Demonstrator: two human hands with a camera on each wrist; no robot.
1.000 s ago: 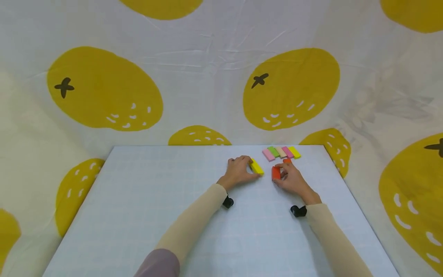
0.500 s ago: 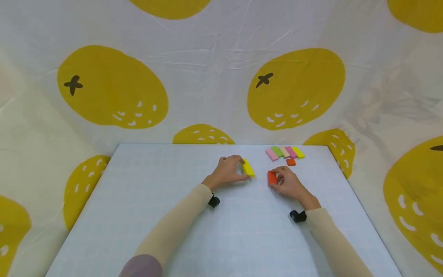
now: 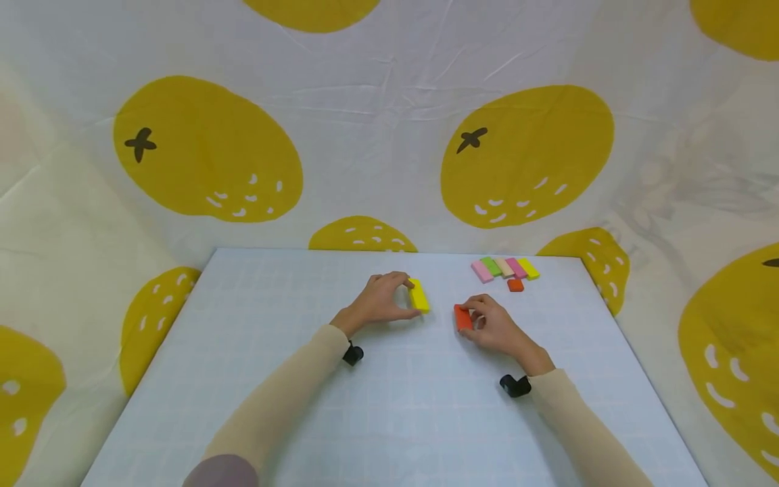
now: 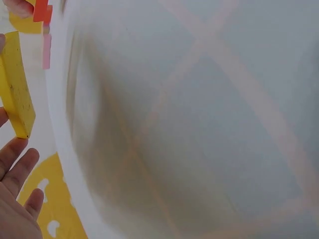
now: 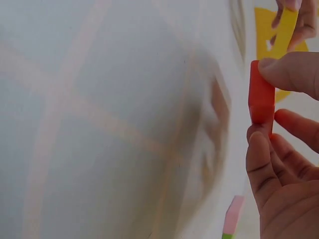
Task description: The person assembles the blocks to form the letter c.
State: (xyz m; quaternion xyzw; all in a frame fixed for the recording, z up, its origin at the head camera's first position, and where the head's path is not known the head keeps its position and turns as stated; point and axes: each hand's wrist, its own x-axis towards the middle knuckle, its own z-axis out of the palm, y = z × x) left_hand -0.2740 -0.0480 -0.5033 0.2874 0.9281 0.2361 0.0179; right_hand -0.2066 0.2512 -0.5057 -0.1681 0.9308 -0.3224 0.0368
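Observation:
In the head view my left hand [image 3: 383, 299] pinches a yellow rectangular block [image 3: 418, 295] by its ends, between thumb and fingers. The left wrist view shows the same yellow block [image 4: 17, 84] with small dark specks on its side. To the right, my right hand [image 3: 494, 326] grips a red-orange block [image 3: 462, 318] at its two ends. Seen from the right wrist, the thumb presses one end of the red-orange block [image 5: 261, 92] and fingertips meet the other. A gap separates the two held blocks.
Near the table's back edge lies a row of several blocks, among them a pink one [image 3: 483, 272], a green one [image 3: 490, 266] and a yellow one [image 3: 528, 268]. An orange block [image 3: 515, 285] lies just in front. Behind the table [image 3: 292, 304] hangs a fruit-print cloth [image 3: 377, 149].
Both hands have moved left with their blocks, away from the row at the back. The orange block, partly covered by my right hand before, now shows fully. The head view has shifted slightly.

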